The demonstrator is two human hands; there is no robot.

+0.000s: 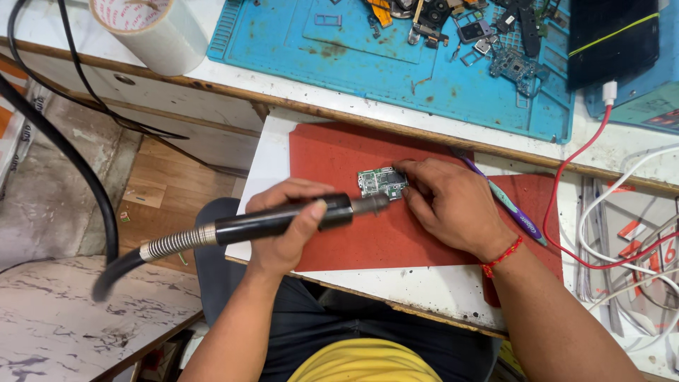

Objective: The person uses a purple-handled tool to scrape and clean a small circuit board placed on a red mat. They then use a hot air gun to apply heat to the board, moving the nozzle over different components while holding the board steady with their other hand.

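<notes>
My left hand grips a black hot-air handpiece with a metal nozzle and a flexible steel hose running off to the left. The nozzle tip points at a small green circuit board lying on a red mat. My right hand rests on the mat at the board's right edge, fingertips pinching and steadying the board. A red thread bracelet circles my right wrist.
A purple and teal toothbrush lies behind my right hand. A blue work mat at the back carries several phone parts. A tape roll sits top left, a black phone top right, red and white cables at right.
</notes>
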